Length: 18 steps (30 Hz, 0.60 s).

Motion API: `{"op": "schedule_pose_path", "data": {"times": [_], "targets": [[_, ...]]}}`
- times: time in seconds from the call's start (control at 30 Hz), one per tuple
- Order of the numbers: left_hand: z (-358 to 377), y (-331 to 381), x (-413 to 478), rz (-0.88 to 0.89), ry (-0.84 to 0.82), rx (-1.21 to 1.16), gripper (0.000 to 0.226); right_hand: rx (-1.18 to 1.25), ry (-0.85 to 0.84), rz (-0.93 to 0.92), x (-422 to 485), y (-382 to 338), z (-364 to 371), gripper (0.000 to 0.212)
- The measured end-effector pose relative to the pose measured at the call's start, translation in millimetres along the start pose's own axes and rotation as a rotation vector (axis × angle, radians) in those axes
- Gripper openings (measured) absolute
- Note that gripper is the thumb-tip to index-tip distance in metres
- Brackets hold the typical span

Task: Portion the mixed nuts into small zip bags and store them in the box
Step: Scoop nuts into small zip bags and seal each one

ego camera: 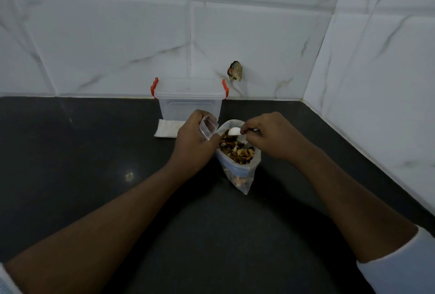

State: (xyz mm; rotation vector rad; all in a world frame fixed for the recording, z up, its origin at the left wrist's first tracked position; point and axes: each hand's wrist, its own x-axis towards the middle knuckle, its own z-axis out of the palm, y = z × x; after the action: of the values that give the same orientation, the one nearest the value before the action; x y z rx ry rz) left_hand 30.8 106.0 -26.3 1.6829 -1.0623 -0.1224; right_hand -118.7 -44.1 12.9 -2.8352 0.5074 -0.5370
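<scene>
Two bare hands meet over a black countertop [94, 152] in the head view. The left hand [195, 139] has its fingers curled round a small clear zip bag [209, 126], whose mouth looks open. The right hand [268, 137] pinches the handle of a white spoon [233, 131], whose bowl sits between the hands, just above the mixed nuts [235, 149]. The nuts fill a large clear bag [242, 171] standing open on the counter, below and between the hands. Beyond the left hand a clear plastic box [189, 101] with red clips stands against the wall, lid on. A flat white stack [166, 129], too blurred to identify, lies just left of the left hand, in front of the box. White marble-veined tiles [117, 35] cover the back wall and the side wall beyond the right hand. A small dark broken patch [235, 71] marks the back wall. A pale sleeve [400, 270] covers the right arm near the elbow.
</scene>
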Motion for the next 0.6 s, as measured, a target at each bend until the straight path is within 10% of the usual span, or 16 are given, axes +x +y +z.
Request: {"op": "schedule_pose_path", "data": {"times": [0.6], "targets": [[0.4,-1.1,0.6,0.001,0.003,0.022,0.032,0.018,-0.011,0.033,-0.1,1.2,5.0,0.027]]}}
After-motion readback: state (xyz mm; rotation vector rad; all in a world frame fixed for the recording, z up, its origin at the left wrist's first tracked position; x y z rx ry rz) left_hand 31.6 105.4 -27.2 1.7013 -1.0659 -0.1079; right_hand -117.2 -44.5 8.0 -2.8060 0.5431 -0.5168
